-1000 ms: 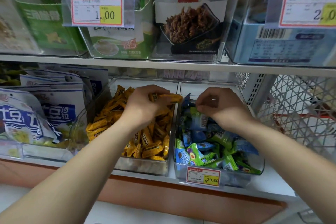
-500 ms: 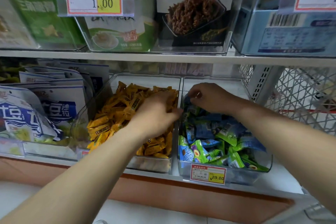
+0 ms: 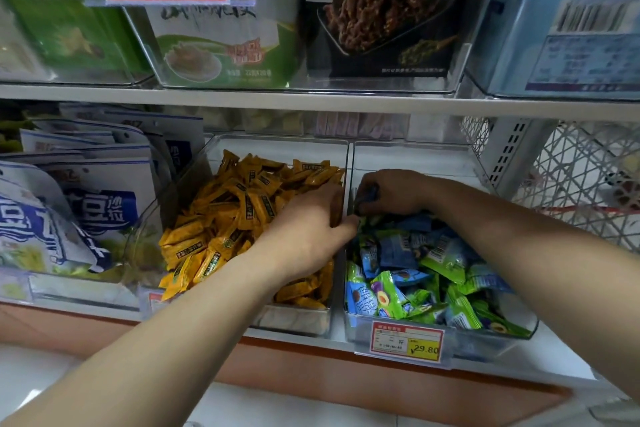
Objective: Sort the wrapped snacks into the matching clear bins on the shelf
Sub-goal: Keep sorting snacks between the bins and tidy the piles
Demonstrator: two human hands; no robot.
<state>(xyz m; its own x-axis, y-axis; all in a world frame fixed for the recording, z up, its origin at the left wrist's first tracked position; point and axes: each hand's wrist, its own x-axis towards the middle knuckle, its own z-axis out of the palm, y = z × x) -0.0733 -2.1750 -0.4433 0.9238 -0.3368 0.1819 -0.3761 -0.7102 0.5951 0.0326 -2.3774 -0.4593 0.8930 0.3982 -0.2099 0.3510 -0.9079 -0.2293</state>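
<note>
I work from the white shelf board (image 3: 561, 354), which carries two clear plastic bins side by side: the left clear bin (image 3: 294, 321) is heaped with yellow-orange wrapped snack bars (image 3: 242, 204), and the right clear bin (image 3: 491, 343) holds a loose pile of blue and green wrapped snacks (image 3: 433, 260). Both heaps rise close to the adjoining bin walls, so I judge the main hazard to be spill-over: any sweep of a forearm across a heap can push pieces over the walls into the wrong bin or over the front onto the floor. My left hand (image 3: 304, 236) lies on the yellow-orange heap with its fingers curled down at the dividing walls; I cannot tell whether they hold anything. A hard pull here could drag the left clear bin forward on the shelf board. My right hand (image 3: 398, 192) sits at the back of the right clear bin, its fingers pinching a small dark-blue wrapped snack (image 3: 367, 191) just beside the dividing walls. The pinch looks shallow, so the slick wrapper could slip and drop on the wrong side. The red-and-yellow price label (image 3: 407, 340) on the front of the right clear bin could be knocked loose by a low wrist.
</note>
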